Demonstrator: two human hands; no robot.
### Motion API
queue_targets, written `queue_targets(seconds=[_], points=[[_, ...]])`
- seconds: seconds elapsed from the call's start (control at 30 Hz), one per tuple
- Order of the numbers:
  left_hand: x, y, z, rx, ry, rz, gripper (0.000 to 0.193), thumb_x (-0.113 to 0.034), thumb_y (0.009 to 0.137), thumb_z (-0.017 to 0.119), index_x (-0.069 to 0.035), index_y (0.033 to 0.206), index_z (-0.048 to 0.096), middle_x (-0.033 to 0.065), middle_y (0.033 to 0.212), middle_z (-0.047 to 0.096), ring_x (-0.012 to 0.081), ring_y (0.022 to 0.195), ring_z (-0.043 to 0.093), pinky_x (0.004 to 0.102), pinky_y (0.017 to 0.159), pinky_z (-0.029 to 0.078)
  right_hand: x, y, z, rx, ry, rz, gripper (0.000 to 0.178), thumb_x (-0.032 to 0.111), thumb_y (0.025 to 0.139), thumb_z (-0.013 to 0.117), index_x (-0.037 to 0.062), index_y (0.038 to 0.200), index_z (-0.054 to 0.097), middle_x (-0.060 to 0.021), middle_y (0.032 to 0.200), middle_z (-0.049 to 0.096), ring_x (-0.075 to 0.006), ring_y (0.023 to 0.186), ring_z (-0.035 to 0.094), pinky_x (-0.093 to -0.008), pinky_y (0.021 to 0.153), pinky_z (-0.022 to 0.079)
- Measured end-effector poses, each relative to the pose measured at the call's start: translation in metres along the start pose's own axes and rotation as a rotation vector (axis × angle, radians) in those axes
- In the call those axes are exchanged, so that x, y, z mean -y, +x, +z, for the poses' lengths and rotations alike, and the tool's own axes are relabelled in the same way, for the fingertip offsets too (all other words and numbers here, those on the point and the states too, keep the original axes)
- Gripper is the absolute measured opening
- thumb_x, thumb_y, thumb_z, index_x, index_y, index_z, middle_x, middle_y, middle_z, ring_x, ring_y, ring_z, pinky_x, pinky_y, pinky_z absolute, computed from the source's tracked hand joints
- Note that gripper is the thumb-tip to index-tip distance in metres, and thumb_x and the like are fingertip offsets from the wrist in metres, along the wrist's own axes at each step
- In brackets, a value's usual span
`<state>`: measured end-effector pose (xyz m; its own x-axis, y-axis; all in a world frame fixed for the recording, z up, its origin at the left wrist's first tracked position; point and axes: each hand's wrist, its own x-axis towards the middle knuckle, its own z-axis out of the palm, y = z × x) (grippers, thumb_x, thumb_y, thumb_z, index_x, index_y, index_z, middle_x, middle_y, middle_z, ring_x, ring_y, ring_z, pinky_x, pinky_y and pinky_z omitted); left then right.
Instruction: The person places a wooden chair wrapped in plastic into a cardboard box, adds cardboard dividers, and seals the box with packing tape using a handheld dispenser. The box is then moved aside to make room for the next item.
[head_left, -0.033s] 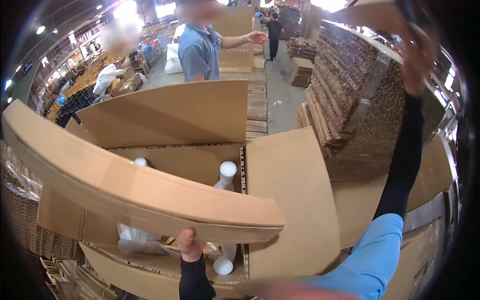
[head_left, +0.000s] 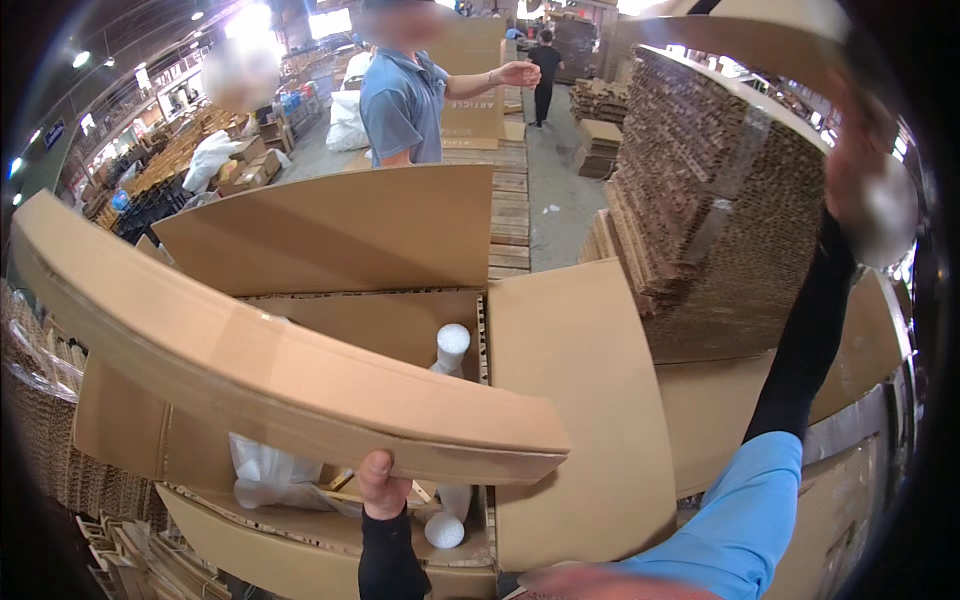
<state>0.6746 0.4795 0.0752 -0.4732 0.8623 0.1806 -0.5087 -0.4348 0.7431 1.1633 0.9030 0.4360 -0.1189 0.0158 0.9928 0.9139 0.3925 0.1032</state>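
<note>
My left hand [head_left: 382, 485] grips the near edge of a long, narrow cardboard box [head_left: 290, 365], its thumb showing on the near side. This box slants across the mouth of an open carton [head_left: 580, 420]. Inside the carton are white foam-capped, wrapped pieces [head_left: 453, 345], a clear plastic wrap [head_left: 275, 475] and small wooden parts partly hidden by the long box. High on the right, my right hand [head_left: 860, 160] is raised and closed at the end of another cardboard piece [head_left: 750, 38]; its fingers are blurred and partly dark.
A tall stack of honeycomb cardboard [head_left: 710, 200] stands at the right. A person in a grey-blue shirt [head_left: 403, 105] stands across the carton, arm stretched out. Another person in dark clothes [head_left: 545, 75] is farther back. Wooden slats [head_left: 510, 210] run beyond the carton.
My right hand has shifted right and slightly down, and the upper cardboard piece has moved with it. The long box in my left hand has barely moved.
</note>
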Motion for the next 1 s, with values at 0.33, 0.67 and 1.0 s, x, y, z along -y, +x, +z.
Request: queue_targets(seconds=[0.33,0.67,1.0], points=[[-0.024,-0.039,-0.032,0.176,-0.217,0.154,0.081,-0.061,0.088,0.065,0.000,0.139,0.050,0.0130,0.135,0.059,0.0281,0.124,0.058,0.0462,0.107,0.045,0.120,-0.035,-0.304,-0.634,1.579,0.337,0.029,0.024,0.100,0.056,-0.0008,0.112,0.065,-0.0064,0.113,0.067,-0.0181,0.103,0.065,-0.0367,0.085,0.056],[-0.178,-0.147,-0.150,0.605,-0.344,0.455,0.086,-0.060,0.080,0.075,-0.004,0.139,0.051,0.0184,0.137,0.057,0.0385,0.129,0.054,0.0567,0.123,0.024,0.145,-0.026,-0.390,-0.220,0.930,0.694,0.033,0.028,0.102,0.055,0.0005,0.118,0.063,-0.0067,0.116,0.067,-0.0175,0.104,0.065,-0.0353,0.087,0.056],[-0.281,-0.276,-0.334,-0.156,-0.182,-0.210,0.060,-0.039,0.089,0.070,0.003,0.130,0.056,0.0164,0.128,0.063,0.0334,0.114,0.065,0.0484,0.109,0.043,0.179,-0.051,-0.491,0.107,0.497,0.867,0.038,0.033,0.103,0.054,0.0018,0.124,0.061,-0.0070,0.119,0.066,-0.0170,0.105,0.065,-0.0339,0.088,0.056]])
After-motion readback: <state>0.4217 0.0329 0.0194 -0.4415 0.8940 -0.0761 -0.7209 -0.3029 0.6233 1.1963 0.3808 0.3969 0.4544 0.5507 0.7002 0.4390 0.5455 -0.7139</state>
